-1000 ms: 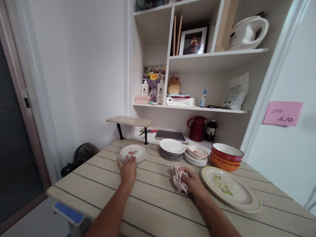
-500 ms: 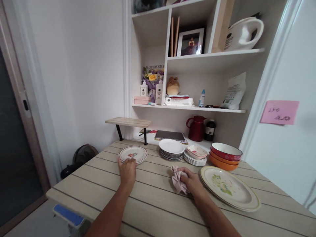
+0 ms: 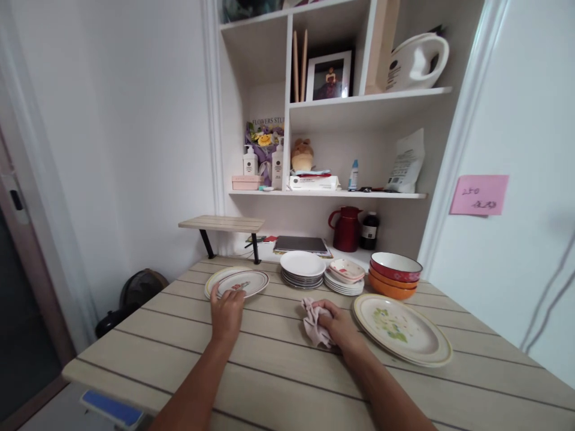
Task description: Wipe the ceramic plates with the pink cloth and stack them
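Note:
My left hand (image 3: 227, 312) grips the near edge of a round white plate (image 3: 256, 282) with a dark rim and a red motif. The plate is tilted and partly lifted off a cream plate with a yellowish rim (image 3: 212, 284) beneath it. My right hand (image 3: 335, 326) is closed around a crumpled pale pink cloth (image 3: 313, 326) over the middle of the table. To the right of that hand lie large oval plates (image 3: 422, 335) with a green leaf pattern, one on another.
At the table's back stand a stack of white plates (image 3: 303, 263), small dishes (image 3: 345, 270) on smaller plates, and red and orange bowls (image 3: 393, 281). A small raised shelf (image 3: 222, 224) is at the back left. Behind are a red jug (image 3: 347, 230) and a dark bottle (image 3: 369, 231).
My left hand has raised and shifted the top plate to the right, uncovering the cream plate under it. My right hand keeps the cloth. The camera view has turned slightly right.

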`<state>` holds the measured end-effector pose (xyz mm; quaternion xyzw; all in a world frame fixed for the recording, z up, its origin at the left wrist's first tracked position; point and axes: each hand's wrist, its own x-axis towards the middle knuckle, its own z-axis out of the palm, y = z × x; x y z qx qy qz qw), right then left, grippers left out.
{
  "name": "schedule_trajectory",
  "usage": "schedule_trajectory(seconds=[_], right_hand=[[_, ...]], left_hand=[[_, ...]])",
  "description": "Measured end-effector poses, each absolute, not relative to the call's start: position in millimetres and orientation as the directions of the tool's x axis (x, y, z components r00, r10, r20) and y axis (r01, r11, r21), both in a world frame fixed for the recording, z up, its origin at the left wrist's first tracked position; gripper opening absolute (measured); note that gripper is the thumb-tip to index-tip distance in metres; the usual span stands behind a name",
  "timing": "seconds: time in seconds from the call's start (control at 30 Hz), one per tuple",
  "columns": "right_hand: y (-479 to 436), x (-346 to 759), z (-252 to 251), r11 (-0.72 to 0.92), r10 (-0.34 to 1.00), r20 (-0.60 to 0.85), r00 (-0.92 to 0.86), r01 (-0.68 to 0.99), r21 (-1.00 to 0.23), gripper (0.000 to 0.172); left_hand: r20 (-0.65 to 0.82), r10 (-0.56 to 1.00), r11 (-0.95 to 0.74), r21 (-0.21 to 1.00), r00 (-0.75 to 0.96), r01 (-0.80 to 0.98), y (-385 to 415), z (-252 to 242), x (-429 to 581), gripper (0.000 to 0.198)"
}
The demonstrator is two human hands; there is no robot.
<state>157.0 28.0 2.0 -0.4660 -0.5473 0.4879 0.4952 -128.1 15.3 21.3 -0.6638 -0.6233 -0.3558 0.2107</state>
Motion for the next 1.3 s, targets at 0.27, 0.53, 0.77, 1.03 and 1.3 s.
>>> schedule_trajectory(seconds=[0.27,0.53,0.77,1.03,1.3], right_hand=[[30.3,156.5,1.9,0.049,0.996,0.053,-0.066,-0.055,-0.997,0.029],[25.1,156.3,8.1,-0.095,0.995,-0.079,-0.068,-0.273,-0.957,0.026],[17.5,164.7,19.1,-0.184,0.964,-0.078,-0.254,-0.423,-0.887,0.034],[21.3,158.1,10.6,-0.082,0.993,-0.020,-0.118,-0.551,-0.830,0.045],[19.3,152.1,22.7,0.013,0.999,-0.022,0.043,-0.671,-0.741,0.054]], left_hand=[[0.792,0.590,-0.315,0.050,0.155,0.948,11.7,21.5,-121.8,0.026],[0.820,0.352,-0.536,-0.219,0.452,0.815,-7.1,28.3,-85.1,0.023],[0.726,0.055,-0.665,-0.485,0.685,0.568,-21.6,28.8,-48.3,0.024],[0.717,0.158,-0.655,-0.439,0.679,0.615,-15.8,25.2,-47.9,0.032],[0.869,0.373,-0.580,-0.055,0.324,0.813,-7.1,16.9,-52.7,0.064]])
